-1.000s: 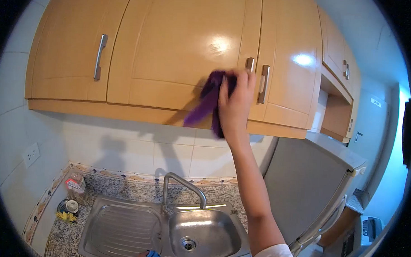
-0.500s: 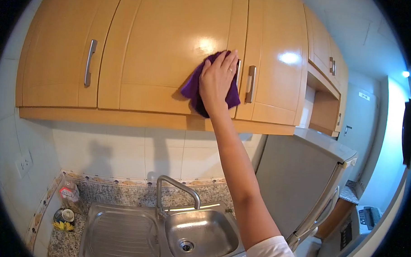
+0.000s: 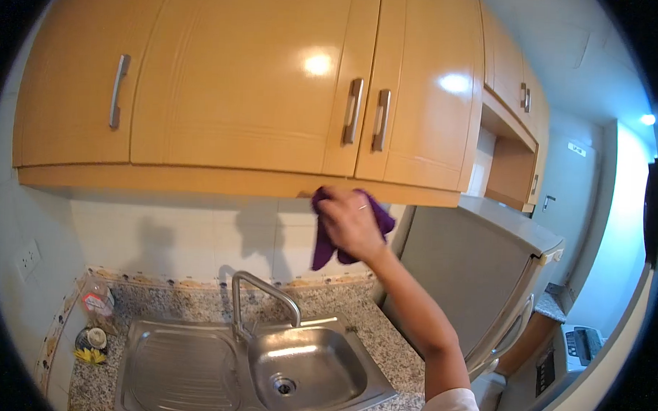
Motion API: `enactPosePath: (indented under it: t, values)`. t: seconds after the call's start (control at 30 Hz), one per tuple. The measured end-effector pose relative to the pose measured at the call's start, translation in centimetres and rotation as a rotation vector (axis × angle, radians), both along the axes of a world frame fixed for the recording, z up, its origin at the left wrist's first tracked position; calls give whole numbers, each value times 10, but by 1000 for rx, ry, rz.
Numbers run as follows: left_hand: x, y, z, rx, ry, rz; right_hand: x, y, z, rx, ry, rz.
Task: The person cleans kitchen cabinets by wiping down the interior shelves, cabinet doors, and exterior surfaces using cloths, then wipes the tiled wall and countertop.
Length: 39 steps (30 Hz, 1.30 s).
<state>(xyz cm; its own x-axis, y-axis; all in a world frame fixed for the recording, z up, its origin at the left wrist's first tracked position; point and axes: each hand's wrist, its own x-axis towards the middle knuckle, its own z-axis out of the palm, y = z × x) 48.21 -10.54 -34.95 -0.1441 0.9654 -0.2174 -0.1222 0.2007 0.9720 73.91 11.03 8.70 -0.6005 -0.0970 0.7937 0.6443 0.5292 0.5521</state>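
Observation:
My right hand (image 3: pixel 354 224) is closed on a purple cloth (image 3: pixel 323 245), whose loose ends hang below the fingers and stick out to the right. It is at the lower rail (image 3: pixel 235 183) of the wooden wall cabinet (image 3: pixel 239 94), just under the paired door handles. The fingertips are partly hidden by the cloth and slightly blurred, so I cannot tell how firmly the cloth touches the rail. A ring shows on one finger. My left hand is out of view.
Below are a steel sink (image 3: pixel 305 364) with a drainboard (image 3: pixel 182 374) and a curved faucet (image 3: pixel 268 290). A bottle (image 3: pixel 99 301) and a yellow flower (image 3: pixel 90 356) stand at the left corner. On the right is a grey fridge (image 3: pixel 460 282), with a washing machine (image 3: pixel 581 352) beyond.
My right hand has moved down from the cabinet door beside the handle to the lower rail, taking the cloth along. The fingers, flat before, are now bent around it. The view has shifted slightly.

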Motion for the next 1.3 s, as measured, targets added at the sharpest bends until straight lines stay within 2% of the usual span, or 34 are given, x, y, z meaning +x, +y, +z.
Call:
enactPosePath:
  t: [0.03, 0.07, 0.13, 0.2, 0.27, 0.37, 0.4, 0.47, 0.5, 0.53, 0.57, 0.6, 0.63, 0.67, 0.7, 0.73, 0.8, 0.83, 0.9, 0.97, 1.03, 1.07, 1.13, 1.3]
  values:
    - [2, -6, 7, -13, 38, 4, 14, -23, 15, -224, 46, -149]
    - [4, -11, 18, -29, 75, 3, 34, -20, 17, 43, 128, -78]
    - [8, -20, 46, -49, 166, -10, 69, 2, 33, 292, 503, 94]
    - [3, -12, 42, 50, 261, -59, 94, 12, 47, 302, 867, 194]
    - [2, -2, 56, 157, 378, -132, 94, 15, 46, 288, 857, 296]
    - [9, 11, 109, 364, 542, -273, 47, 8, 49, 376, 417, 183]
    - [15, 14, 136, 469, 587, -329, 28, 6, 60, 488, 319, 129]
    - [32, 17, 197, 775, 616, -435, -1, 22, 71, 533, 443, -7]
    - [46, 13, 229, 954, 608, -498, -5, 26, 65, 522, 447, 5]
    - [55, 6, 244, 942, 613, -490, -7, 30, 54, 417, 524, 68]
    - [64, 0, 255, 1144, 638, -508, -7, 35, 42, 315, 597, 131]
    - [71, -5, 265, 1349, 659, -524, 0, 40, 20, 289, 498, 134]
    - [77, -8, 274, 1346, 663, -516, 6, 40, -2, 247, 418, 162]
    - [83, -10, 283, 1484, 554, -480, 14, 41, -24, 68, 373, 157]
    - [87, -13, 288, 1612, 437, -444, 23, 41, -43, 59, 356, 195]
    - [87, -14, 291, 1601, 435, -439, 33, 38, -63, -81, 384, 196]
    - [87, -14, 294, 1611, 465, -695, 53, 28, -103, -298, 514, 237]
    - [90, -15, 298, 1598, 452, -704, 64, 22, -124, -410, 554, 233]
    - [96, -16, 305, 1561, 613, -620, 87, 9, -170, -619, 655, 177]
    - [115, -6, 295, 1524, 570, -432, 111, 2, -213, -847, 830, 149]
    - [119, 17, 327, 1162, 320, -938, 136, -4, -256, -1046, 1062, 191]
    - [125, 21, 328, 1138, 306, -945, 153, -9, -271, -1057, 1040, 100]
    - [144, 28, 330, 1114, -252, -1153, 175, -23, -295, -1051, 1069, 39]
    - [181, 33, 323, 1080, -454, -1212, 239, -59, -343, -1090, 1133, -103]
